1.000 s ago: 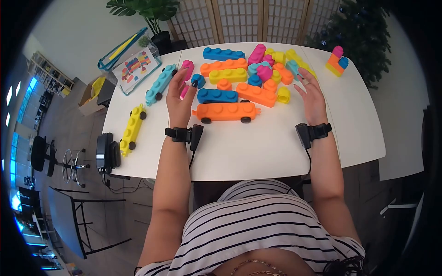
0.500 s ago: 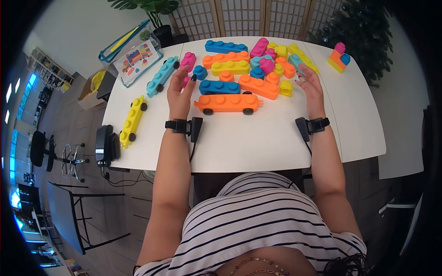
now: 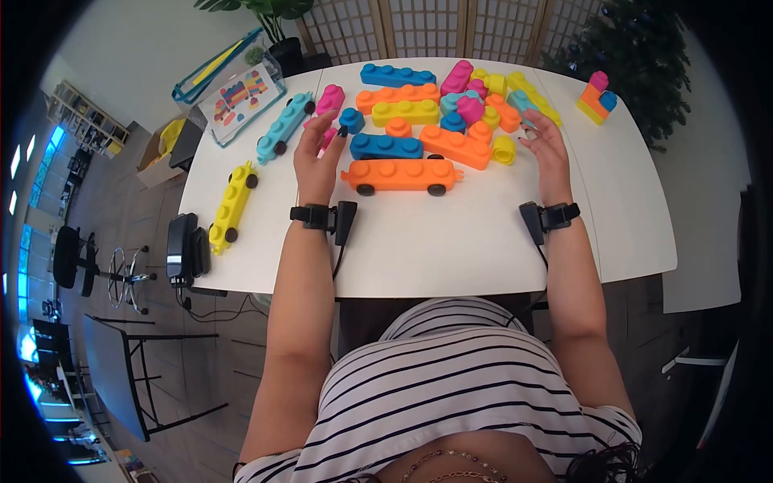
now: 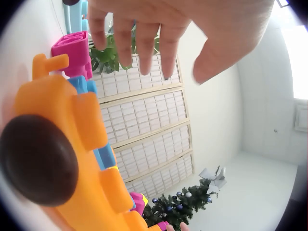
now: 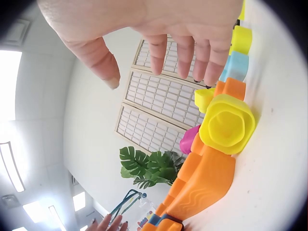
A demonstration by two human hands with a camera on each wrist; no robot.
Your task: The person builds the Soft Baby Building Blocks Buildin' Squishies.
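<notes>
My left hand (image 3: 316, 165) is held over the table with fingers loosely bent and nothing in its grasp, left of an orange wheeled block car (image 3: 400, 175). That car's dark wheel (image 4: 38, 160) looms close in the left wrist view. Pink blocks (image 3: 330, 100) lie just past the left fingers, partly covered by them. My right hand (image 3: 551, 161), also without a thing in it, hovers right of a yellow single block (image 3: 503, 150). In the right wrist view, this yellow block (image 5: 227, 124) sits by a long orange block (image 5: 204, 185), below the relaxed fingers.
Several coloured blocks, among them a long blue one (image 3: 398, 76), crowd the table's far middle. Teal (image 3: 286, 129) and yellow (image 3: 232, 208) wheeled cars stand at left, near a clear bag (image 3: 241, 101) and a black device (image 3: 187, 249). A small stack (image 3: 597, 99) is far right.
The table and blocks sit higher in the head view, as the camera has tilted a little. Both hands keep nearly the same pose, the right fingers slightly more bent.
</notes>
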